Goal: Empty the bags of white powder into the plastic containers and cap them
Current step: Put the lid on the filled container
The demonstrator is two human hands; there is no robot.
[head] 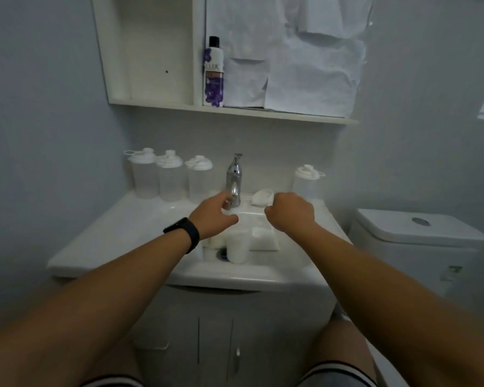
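Left hand hovers over the glossy white sink, fingers loosely spread. Right hand is a closed fist, holding nothing visible. Below lie a soft powder bag and an uncapped translucent cylindrical container; capped containers line the bench's back edge.

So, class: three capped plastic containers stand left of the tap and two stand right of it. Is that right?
Not quite. The head view shows three capped containers left of the tap, but only one container stands right of it, not two.
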